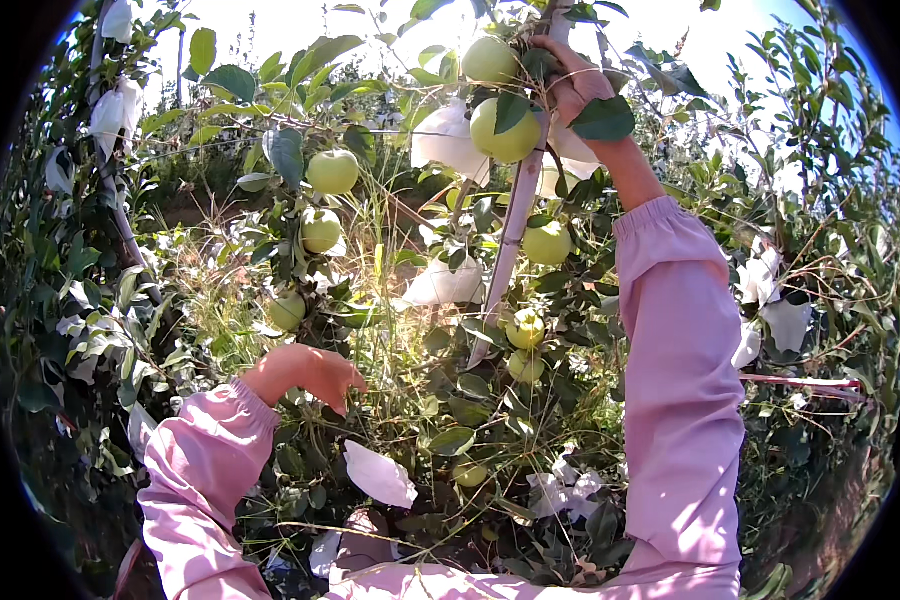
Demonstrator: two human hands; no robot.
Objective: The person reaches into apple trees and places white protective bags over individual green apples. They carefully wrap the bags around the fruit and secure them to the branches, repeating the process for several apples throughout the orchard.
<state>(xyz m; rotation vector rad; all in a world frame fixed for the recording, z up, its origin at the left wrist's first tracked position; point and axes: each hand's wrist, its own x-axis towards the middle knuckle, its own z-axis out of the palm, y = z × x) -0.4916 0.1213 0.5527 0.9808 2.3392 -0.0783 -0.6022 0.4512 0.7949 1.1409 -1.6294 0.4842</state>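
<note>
My right hand is raised at the top, beside the thin trunk. Its fingers are bent in among the leaves and stems next to a green apple; what they grip is partly hidden. Just below hangs a second, larger green apple. Lower left, my left hand points its loosely bent fingers downward, with nothing visible in them. A white bag is beneath those fingertips, apart from them. Pink sleeves cover both forearms.
More green apples hang left of the trunk, such as this apple, and right of it, like another apple. White bags cling to branches. A wire crosses behind. Dense foliage stands at both sides.
</note>
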